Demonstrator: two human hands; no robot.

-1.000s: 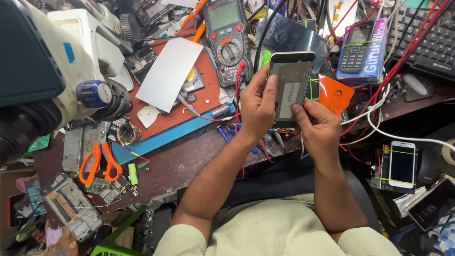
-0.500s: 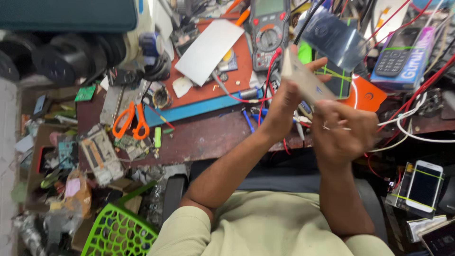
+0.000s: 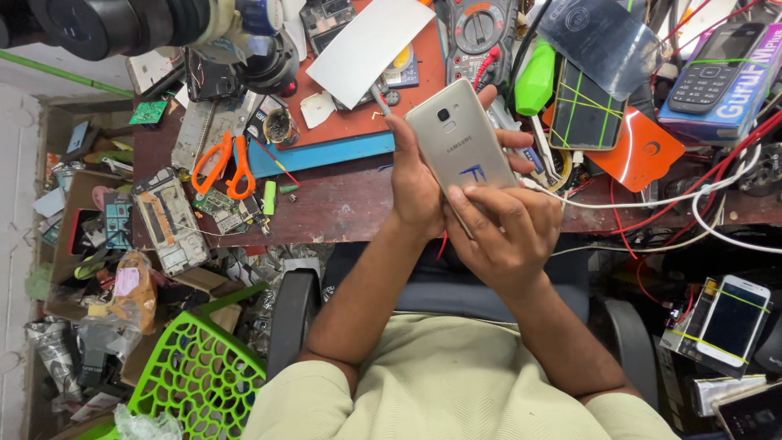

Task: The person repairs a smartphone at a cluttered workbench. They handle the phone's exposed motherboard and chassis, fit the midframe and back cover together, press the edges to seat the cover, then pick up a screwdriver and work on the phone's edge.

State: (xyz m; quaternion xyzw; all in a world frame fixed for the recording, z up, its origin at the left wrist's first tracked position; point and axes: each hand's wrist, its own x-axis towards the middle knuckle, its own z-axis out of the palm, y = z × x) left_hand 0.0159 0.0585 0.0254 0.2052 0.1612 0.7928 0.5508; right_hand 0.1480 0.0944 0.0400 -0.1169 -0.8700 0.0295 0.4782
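Both hands were up over the edge of the workbench [image 3: 342, 213], wrapped around a gold-coloured smartphone [image 3: 460, 138] that was turned back side up, camera lens end pointing away from the person. The left hand [image 3: 417, 183] gripped it along its left edge, thumb laid up that side and fingertips poking out past the far edge on the right. The right hand [image 3: 507, 232] was closed on the near end of the phone, fingers curled over the bottom corner of the back cover, so the phone sat pinched between the two hands and tilted a bit to the left.

Stuff around them: just beyond the left hand sat a red work mat [image 3: 358, 106] with a white sheet [image 3: 371, 45] lying on it, and a blue strip [image 3: 322, 155] ran along the mat's near edge. Further off to the left of that hand lay orange-handled scissors [image 3: 226, 167]. Right above the phone was a multimeter [image 3: 481, 37], and just right of the fingertips a green plastic tool [image 3: 535, 81] and a dark phone with yellow-green bands [image 3: 585, 110]. An orange card [image 3: 643, 155] lay near the right hand's far side, with white and red cables [image 3: 692, 204] trailing past it. A green plastic basket [image 3: 199, 371] sat low down, left of the person's left elbow.
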